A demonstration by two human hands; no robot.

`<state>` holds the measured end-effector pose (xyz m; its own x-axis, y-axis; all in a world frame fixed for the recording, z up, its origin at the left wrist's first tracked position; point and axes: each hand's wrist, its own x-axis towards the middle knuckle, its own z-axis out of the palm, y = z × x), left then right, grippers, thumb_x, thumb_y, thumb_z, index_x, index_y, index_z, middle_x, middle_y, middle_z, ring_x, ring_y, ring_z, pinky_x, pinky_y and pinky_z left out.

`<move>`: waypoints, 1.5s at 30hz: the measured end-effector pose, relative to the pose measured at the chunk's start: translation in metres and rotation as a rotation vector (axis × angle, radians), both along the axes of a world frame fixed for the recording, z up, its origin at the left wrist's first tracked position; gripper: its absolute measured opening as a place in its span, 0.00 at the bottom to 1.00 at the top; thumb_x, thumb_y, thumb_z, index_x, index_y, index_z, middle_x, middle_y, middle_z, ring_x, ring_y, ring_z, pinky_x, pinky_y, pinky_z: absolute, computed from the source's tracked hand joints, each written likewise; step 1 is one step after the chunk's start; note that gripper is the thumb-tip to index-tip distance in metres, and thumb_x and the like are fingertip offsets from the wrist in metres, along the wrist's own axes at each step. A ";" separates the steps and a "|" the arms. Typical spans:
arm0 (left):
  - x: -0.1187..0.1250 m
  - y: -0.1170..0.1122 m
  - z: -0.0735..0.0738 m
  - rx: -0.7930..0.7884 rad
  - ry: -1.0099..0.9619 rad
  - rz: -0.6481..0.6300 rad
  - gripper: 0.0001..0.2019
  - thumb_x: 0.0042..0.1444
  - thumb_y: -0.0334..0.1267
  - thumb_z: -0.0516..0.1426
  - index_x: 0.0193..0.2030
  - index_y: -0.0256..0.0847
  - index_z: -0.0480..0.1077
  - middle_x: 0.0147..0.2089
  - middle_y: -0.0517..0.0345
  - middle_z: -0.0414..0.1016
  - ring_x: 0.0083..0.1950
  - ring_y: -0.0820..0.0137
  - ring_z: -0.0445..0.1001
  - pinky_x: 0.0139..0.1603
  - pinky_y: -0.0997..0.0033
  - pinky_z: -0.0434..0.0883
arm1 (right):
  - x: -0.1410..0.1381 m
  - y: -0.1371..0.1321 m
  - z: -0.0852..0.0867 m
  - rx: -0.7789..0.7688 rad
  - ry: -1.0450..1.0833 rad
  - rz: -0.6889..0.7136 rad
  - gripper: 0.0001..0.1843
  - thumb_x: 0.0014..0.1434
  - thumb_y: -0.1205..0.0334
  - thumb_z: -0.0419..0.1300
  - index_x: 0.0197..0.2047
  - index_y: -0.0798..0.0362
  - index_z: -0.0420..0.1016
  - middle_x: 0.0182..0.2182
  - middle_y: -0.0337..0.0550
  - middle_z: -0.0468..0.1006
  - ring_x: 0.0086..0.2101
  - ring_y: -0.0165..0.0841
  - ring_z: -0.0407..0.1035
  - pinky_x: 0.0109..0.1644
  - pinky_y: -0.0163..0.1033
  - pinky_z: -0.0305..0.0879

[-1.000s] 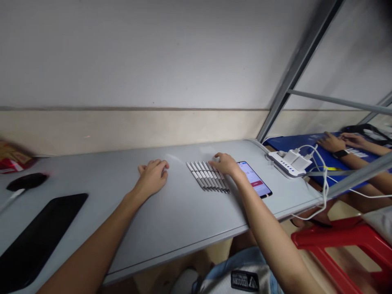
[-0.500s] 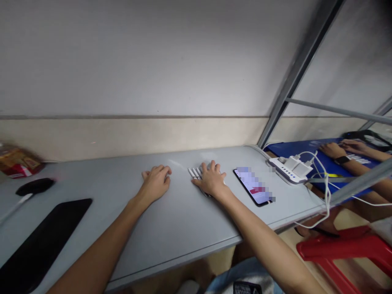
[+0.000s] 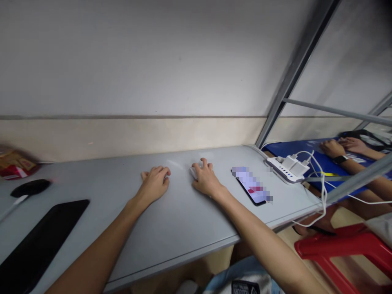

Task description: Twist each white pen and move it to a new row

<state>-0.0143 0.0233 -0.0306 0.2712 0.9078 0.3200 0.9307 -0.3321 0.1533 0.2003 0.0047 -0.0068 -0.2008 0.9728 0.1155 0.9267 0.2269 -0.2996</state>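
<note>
My right hand (image 3: pixel 206 179) rests on the grey desk with bent fingers closed around several slim white sticks (image 3: pixel 194 171). Most of their length is hidden under the palm and fingers, so I cannot tell their exact kind. A short way to the left, my left hand (image 3: pixel 157 181) lies on the desk with its fingers curled in. A small pale bit shows by its fingertips, too little to name. To the right of my right hand lies a phone (image 3: pixel 249 185) with its screen lit and partly blurred.
A white power strip (image 3: pixel 284 169) with chargers and cables sits at the desk's right end, near a metal frame post (image 3: pixel 286 87). At left are a dark mat (image 3: pixel 45 241), a black mouse-like object (image 3: pixel 30 188) and a red packet (image 3: pixel 16 163). Another person's hands (image 3: pixel 333 149) are beyond the frame.
The white sticks, fanned out under my right hand before, are now drawn together and mostly covered. My right hand has shifted slightly left with its fingers more closed. The left hand stays nearly in place.
</note>
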 end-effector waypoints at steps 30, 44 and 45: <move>0.023 -0.015 0.012 0.069 -0.084 -0.124 0.10 0.60 0.33 0.46 0.42 0.43 0.67 0.43 0.53 0.74 0.48 0.61 0.67 0.45 0.59 0.55 | 0.003 0.001 0.021 0.407 0.603 0.090 0.21 0.54 0.69 0.48 0.51 0.49 0.60 0.43 0.44 0.71 0.44 0.36 0.67 0.47 0.38 0.63; 0.025 -0.016 0.009 0.034 -0.103 -0.181 0.10 0.60 0.34 0.47 0.42 0.44 0.67 0.42 0.54 0.74 0.48 0.62 0.67 0.45 0.61 0.56 | -0.003 -0.001 0.014 0.282 0.869 0.128 0.33 0.54 0.66 0.52 0.62 0.47 0.49 0.42 0.42 0.70 0.37 0.33 0.68 0.42 0.38 0.65; 0.026 -0.016 0.009 0.029 -0.106 -0.183 0.10 0.60 0.33 0.47 0.42 0.44 0.68 0.42 0.54 0.74 0.48 0.62 0.67 0.46 0.61 0.56 | -0.003 -0.002 0.015 0.281 0.840 0.113 0.36 0.55 0.66 0.52 0.65 0.47 0.44 0.44 0.43 0.70 0.38 0.33 0.68 0.43 0.38 0.65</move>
